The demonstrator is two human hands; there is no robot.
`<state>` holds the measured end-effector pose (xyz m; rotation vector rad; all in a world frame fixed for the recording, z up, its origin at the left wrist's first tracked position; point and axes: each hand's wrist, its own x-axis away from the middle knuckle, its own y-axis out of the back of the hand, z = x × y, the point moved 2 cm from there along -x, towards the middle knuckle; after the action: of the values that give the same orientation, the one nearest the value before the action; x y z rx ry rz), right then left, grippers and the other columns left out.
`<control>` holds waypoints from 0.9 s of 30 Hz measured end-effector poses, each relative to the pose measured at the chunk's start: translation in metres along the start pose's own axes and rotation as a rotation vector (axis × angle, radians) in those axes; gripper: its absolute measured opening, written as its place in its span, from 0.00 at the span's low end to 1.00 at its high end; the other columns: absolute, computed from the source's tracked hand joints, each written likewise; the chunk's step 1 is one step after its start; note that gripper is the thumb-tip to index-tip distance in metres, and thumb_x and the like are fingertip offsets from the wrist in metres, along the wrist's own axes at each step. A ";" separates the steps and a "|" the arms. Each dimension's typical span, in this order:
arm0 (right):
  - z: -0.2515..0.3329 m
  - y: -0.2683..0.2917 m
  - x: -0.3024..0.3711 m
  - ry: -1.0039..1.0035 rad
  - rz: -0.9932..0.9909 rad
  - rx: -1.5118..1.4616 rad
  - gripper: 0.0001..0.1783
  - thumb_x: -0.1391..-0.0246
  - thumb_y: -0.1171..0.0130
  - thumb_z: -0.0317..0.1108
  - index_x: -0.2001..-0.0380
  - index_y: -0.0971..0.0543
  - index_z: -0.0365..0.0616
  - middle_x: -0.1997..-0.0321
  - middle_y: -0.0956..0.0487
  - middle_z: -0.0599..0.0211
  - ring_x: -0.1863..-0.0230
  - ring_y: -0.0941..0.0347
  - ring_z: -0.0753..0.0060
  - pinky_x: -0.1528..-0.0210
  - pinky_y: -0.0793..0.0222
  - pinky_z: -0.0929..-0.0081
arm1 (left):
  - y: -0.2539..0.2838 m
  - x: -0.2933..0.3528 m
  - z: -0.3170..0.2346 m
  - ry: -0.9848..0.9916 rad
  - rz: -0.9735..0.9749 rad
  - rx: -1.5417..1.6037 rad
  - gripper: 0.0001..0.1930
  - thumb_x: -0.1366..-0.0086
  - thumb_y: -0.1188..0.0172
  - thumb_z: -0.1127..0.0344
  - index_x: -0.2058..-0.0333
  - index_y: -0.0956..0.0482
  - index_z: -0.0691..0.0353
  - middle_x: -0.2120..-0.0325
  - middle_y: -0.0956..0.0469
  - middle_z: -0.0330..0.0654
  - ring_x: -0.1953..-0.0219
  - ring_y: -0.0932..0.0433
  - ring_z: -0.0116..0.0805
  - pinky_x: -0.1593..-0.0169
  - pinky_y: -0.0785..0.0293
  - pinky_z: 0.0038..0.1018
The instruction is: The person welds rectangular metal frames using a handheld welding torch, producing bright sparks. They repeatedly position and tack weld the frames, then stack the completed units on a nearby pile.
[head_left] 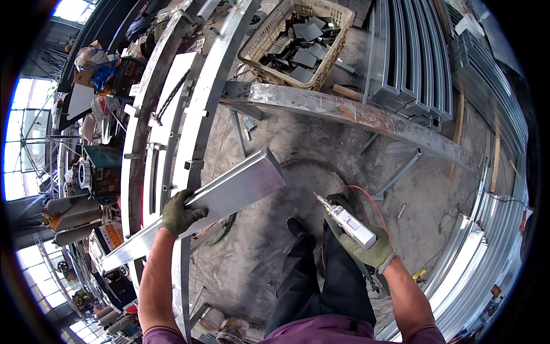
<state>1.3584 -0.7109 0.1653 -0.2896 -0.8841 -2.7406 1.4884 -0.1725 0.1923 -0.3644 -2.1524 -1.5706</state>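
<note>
Because the long metal profile slants across the rails on the left, its far right end overhanging the floor, it could tip or slide if the left hand, fingers clamped on it mid-length, loosened. The right hand has its fingers wrapped around a white pointed tool; the red cable looping beside could snag, jerking the tip aside.

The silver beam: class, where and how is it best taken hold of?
Probably near mid-length, where the gloved left hand is, coming from the near side and closing over a long edge. The silver beam is long and straight, crosses the rails, and juts over the floor at its right end, so a middle grip should balance better than an end one.
</note>
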 end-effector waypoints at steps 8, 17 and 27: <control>0.001 0.009 -0.004 -0.199 0.044 -0.201 0.21 0.44 0.22 0.37 0.49 0.13 0.42 0.56 0.10 0.67 0.55 0.13 0.75 0.51 0.17 0.72 | -0.014 0.033 -0.007 -0.081 -0.188 -0.229 0.51 0.58 0.17 0.35 0.40 0.23 0.61 0.46 0.21 0.53 0.43 0.23 0.56 0.36 0.29 0.47; 0.039 0.023 -0.024 -0.186 0.029 -0.389 0.19 0.43 0.23 0.35 0.49 0.13 0.42 0.58 0.10 0.66 0.58 0.14 0.75 0.53 0.18 0.72 | -0.027 0.055 -0.020 -0.226 -0.291 -0.276 0.49 0.65 0.14 0.38 0.48 0.24 0.61 0.54 0.23 0.50 0.51 0.24 0.54 0.45 0.28 0.47; 0.003 0.013 -0.023 -0.178 0.130 -0.043 0.21 0.42 0.28 0.41 0.48 0.14 0.43 0.62 0.12 0.63 0.61 0.15 0.66 0.58 0.20 0.65 | -0.022 0.053 -0.022 -0.192 -0.166 -0.255 0.42 0.61 0.16 0.35 0.57 0.21 0.60 0.58 0.23 0.50 0.51 0.25 0.53 0.47 0.28 0.45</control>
<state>1.3841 -0.7155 0.1692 -0.5858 -0.8184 -2.6467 1.4366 -0.2028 0.2067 -0.4431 -2.1736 -1.9854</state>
